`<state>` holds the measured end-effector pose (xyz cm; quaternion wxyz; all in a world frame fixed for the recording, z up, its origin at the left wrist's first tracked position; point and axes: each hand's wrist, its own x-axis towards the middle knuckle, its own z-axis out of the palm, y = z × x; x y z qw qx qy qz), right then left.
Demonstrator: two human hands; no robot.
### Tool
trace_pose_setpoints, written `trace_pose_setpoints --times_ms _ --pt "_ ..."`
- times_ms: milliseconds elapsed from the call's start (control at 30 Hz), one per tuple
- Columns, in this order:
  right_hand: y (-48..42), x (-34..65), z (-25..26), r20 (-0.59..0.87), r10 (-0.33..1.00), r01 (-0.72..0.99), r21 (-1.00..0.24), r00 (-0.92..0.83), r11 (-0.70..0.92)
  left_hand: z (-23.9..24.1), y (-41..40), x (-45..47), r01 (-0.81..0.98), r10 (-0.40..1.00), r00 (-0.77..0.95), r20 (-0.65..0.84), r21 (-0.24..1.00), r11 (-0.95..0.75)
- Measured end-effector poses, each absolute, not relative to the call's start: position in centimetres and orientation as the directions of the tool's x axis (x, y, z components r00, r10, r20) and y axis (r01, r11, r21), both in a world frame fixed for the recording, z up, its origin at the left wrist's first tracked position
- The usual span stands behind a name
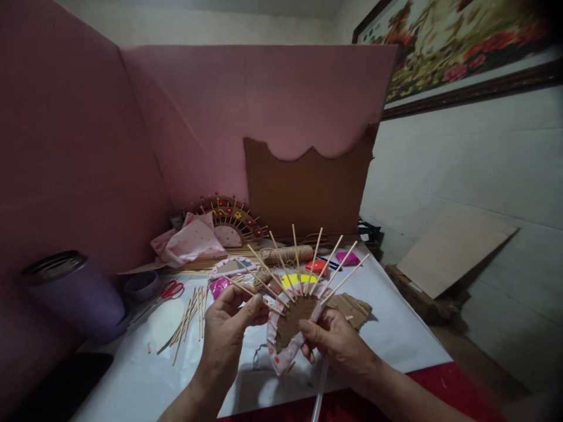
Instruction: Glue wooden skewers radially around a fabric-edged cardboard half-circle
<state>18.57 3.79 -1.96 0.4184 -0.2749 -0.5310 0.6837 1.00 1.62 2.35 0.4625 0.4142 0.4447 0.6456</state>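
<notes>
A half-round brown cardboard piece [292,328] with a pale, red-spotted fabric border is held up over the table. Several thin wooden sticks [296,252] fan out from its curved edge. My right hand [336,340] grips the piece at its lower right, thumb on the cardboard face. Between thumb and fingers, my left hand [231,322] pinches the leftmost wooden stick [231,284], whose inner end lies over the border. Below my right hand is a translucent rod [322,390]; whether the hand touches it I cannot tell.
Loose sticks [190,322], red scissors [171,289] and a purple tumbler [77,296] are at left. Behind stand a decorated fan-shaped piece [229,205], pink fabric [196,237] and a twine roll [285,255]. Colourful packets [316,266] and torn cardboard [349,309] lie beyond my hands.
</notes>
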Motion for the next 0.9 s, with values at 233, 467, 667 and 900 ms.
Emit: trace_pose_setpoints --times_ms 233,467,667,900 --pt "4.03 18.67 -2.00 0.080 0.860 -0.289 -0.954 -0.504 -0.081 2.06 1.65 0.94 -0.222 0.970 -0.206 0.132 0.959 -0.178" --pt "3.96 18.74 -2.01 0.083 0.863 -0.321 -0.942 -0.498 -0.094 2.03 1.73 1.03 -0.202 0.968 -0.208 0.139 0.962 -0.182" --pt "3.65 18.78 -1.96 0.104 0.863 -0.331 -0.941 -0.495 -0.077 2.15 1.20 1.09 -0.190 0.958 -0.210 0.193 0.953 -0.234" --pt "3.58 18.72 -1.91 0.141 0.853 -0.329 -0.943 -0.502 -0.038 2.28 0.99 1.08 -0.193 0.953 -0.202 0.228 0.944 -0.267"
